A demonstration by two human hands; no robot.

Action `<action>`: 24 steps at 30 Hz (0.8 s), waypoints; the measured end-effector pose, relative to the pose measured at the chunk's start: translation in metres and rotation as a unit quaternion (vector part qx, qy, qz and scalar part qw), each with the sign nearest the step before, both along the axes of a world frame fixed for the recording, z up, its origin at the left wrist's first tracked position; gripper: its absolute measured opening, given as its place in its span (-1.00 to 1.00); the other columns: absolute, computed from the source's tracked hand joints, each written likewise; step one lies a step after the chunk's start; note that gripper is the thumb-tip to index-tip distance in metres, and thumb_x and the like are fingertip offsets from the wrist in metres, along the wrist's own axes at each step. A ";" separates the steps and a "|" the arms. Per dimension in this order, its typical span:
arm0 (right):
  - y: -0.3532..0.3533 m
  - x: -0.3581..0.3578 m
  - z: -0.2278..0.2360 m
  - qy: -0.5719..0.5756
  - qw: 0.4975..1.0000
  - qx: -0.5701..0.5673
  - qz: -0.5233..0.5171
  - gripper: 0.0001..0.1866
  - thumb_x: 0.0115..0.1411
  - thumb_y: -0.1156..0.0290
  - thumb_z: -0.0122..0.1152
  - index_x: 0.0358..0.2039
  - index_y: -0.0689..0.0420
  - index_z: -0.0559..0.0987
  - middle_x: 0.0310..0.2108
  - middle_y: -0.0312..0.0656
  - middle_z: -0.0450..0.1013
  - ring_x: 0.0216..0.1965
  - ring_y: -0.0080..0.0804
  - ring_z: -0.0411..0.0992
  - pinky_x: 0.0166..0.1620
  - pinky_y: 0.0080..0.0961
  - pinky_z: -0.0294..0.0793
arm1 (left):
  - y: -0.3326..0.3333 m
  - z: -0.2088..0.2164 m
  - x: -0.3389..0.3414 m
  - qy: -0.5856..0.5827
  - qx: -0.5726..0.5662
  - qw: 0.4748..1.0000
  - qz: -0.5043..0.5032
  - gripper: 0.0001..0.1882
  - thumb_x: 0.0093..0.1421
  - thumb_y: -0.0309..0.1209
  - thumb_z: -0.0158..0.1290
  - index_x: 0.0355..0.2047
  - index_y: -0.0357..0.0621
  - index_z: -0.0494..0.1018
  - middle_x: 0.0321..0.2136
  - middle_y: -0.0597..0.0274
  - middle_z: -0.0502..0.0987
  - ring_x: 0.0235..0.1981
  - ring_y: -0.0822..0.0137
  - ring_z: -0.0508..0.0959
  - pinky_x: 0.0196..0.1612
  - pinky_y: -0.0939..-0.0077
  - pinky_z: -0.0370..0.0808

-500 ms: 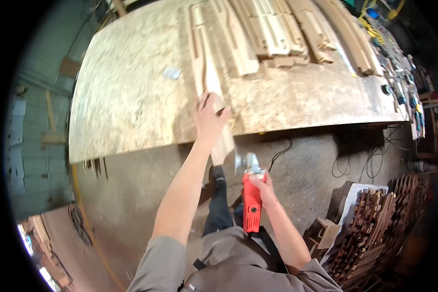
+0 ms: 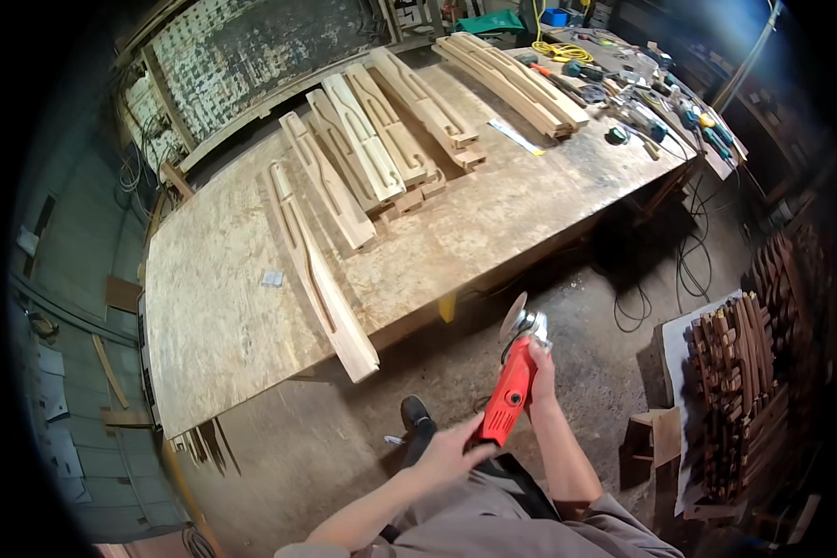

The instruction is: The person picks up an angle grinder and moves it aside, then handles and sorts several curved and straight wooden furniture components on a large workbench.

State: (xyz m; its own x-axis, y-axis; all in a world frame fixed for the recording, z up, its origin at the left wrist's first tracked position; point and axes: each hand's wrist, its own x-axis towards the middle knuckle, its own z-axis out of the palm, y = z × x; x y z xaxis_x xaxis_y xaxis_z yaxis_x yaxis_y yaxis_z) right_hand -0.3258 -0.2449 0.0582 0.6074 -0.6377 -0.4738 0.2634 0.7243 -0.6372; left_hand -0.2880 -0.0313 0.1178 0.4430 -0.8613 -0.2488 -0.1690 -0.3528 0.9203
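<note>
Grinder (image 2: 510, 395), any lettering unreadable, just off the worktop's near edge (image 2: 418, 322): right hand (image 2: 542, 377) grasps it; left hand (image 2: 448, 454) at its tail, grip unclear.

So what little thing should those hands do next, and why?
Maybe the left hand, now at the back end of the red grinder, should steady the long wooden piece: its near end juts past the edge of the table, no hand is on it, and the right hand already grips the grinder.

Boards (image 2: 367, 139) on table (image 2: 214, 279), grinder (image 2: 510, 392) in front
</note>
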 end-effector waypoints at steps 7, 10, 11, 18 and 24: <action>-0.066 -0.041 0.019 -0.025 0.996 -0.041 -0.076 -0.65 0.12 0.10 0.16 -0.19 0.05 0.41 -0.42 -0.17 0.44 -0.50 -0.25 0.47 -0.45 -0.28 0.57 | -0.073 -0.019 -0.007 0.165 -0.001 0.986 0.038 -0.49 0.11 -0.52 0.20 0.08 -0.34 0.40 -0.13 0.21 0.58 -0.16 0.53 0.55 -0.06 0.61 0.49; -0.087 -0.043 0.020 -0.030 0.993 -0.043 -0.103 -0.65 0.11 0.12 0.16 -0.19 0.07 0.41 -0.42 -0.17 0.43 -0.50 -0.25 0.47 -0.43 -0.28 0.57 | -0.099 -0.005 -0.007 0.083 -0.011 0.996 0.023 -0.45 0.06 -0.41 0.20 0.08 -0.29 0.41 -0.22 0.16 0.62 -0.23 0.50 0.59 -0.11 0.58 0.51; -0.096 -0.043 0.017 -0.032 0.992 -0.057 -0.109 -0.65 0.11 0.12 0.16 -0.19 0.07 0.41 -0.42 -0.16 0.43 -0.50 -0.25 0.47 -0.42 -0.29 0.57 | -0.110 0.006 -0.007 -0.011 -0.015 1.000 -0.002 -0.43 0.04 -0.37 0.17 0.08 -0.29 0.40 -0.26 0.02 0.62 -0.27 0.32 0.64 -0.15 0.49 0.54; -0.157 -0.007 0.041 -0.027 0.984 -0.106 -0.140 -0.66 0.12 0.23 0.20 -0.19 0.10 0.36 -0.42 -0.19 0.40 -0.45 -0.35 0.45 -0.43 -0.31 0.60 | -0.175 -0.010 0.028 -0.235 -0.152 0.958 -0.061 -0.41 0.01 -0.41 0.11 0.10 -0.31 0.34 -0.37 -0.12 0.55 -0.43 -0.02 0.59 -0.35 0.26 0.54; -0.228 0.025 0.055 0.006 0.985 -0.104 -0.135 -0.67 0.12 0.22 0.18 -0.18 0.08 0.36 -0.41 -0.18 0.40 -0.47 -0.34 0.44 -0.42 -0.31 0.58 | -0.246 -0.008 0.067 -0.380 -0.127 0.906 -0.137 -0.36 -0.03 -0.47 0.06 0.11 -0.41 0.28 -0.33 -0.16 0.53 -0.47 -0.02 0.57 -0.43 0.25 0.53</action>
State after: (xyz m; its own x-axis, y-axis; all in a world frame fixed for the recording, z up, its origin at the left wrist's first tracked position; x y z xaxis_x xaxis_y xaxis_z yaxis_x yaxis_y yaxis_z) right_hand -0.3011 -0.4726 0.1131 0.3974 -0.8591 -0.3224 0.4194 0.4826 -0.7689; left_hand -0.2212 -0.2774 0.1101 0.1647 -0.9515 0.2600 -0.8371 0.0046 0.5470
